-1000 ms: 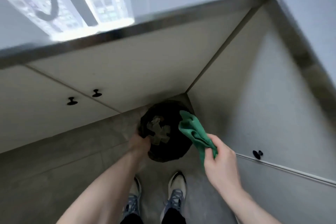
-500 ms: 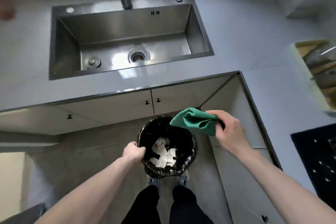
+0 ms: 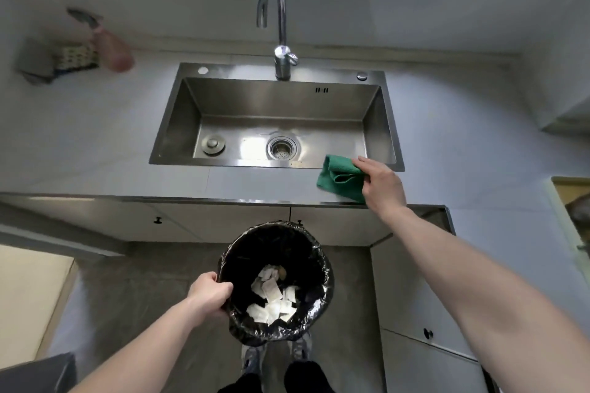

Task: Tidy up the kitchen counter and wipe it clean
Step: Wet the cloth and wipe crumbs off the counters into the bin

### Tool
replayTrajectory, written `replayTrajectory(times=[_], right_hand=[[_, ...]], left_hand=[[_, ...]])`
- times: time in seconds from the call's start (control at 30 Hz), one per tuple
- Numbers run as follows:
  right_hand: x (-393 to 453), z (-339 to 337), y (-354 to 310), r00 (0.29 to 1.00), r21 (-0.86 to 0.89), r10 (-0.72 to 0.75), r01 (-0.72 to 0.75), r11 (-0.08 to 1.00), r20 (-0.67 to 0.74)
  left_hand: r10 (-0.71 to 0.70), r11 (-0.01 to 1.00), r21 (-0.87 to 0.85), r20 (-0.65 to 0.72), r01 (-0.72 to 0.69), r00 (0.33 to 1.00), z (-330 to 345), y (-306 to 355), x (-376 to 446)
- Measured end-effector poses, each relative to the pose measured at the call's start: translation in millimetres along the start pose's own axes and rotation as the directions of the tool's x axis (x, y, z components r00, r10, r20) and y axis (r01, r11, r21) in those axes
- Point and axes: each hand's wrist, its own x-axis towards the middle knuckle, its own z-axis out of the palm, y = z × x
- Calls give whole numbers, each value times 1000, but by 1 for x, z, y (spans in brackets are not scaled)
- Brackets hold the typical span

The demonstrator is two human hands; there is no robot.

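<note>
Your green cloth [image 3: 340,180] sits bunched on the counter [image 3: 105,150] strip just in front of the sink [image 3: 274,118], your right hand [image 3: 380,183] grasping it. Your left hand [image 3: 209,295] clenches the bin [image 3: 276,281] rim, holding it below the counter edge (paper scraps inside). Sweep too wide and crumbs could miss the bin and land on the floor; a one-handed grip may let it tip.

Blurred at far left: a pink spray bottle [image 3: 111,49] and a sponge holder [image 3: 48,60], details unreadable. Cut by the right edge: a wooden tray [image 3: 571,201], contents unclear. Hidden under the right hand [image 3: 381,183]: part of the green cloth [image 3: 338,179]. Below the black-lined bin [image 3: 276,281], shoes [image 3: 252,357] mostly covered. White scraps [image 3: 273,297] inside too small to identify.
</note>
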Motion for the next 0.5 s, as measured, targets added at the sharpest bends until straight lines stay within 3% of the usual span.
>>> replayTrajectory(times=[0.23, 0.5], right_hand=[[23, 63, 23, 965, -199, 12, 42, 979, 261], [27, 67, 27, 959, -321, -32, 125, 939, 280]], left_hand=[[-98, 977, -190, -13, 94, 995, -6, 5, 23], [-168, 937, -309, 17, 165, 986, -17, -13, 46]])
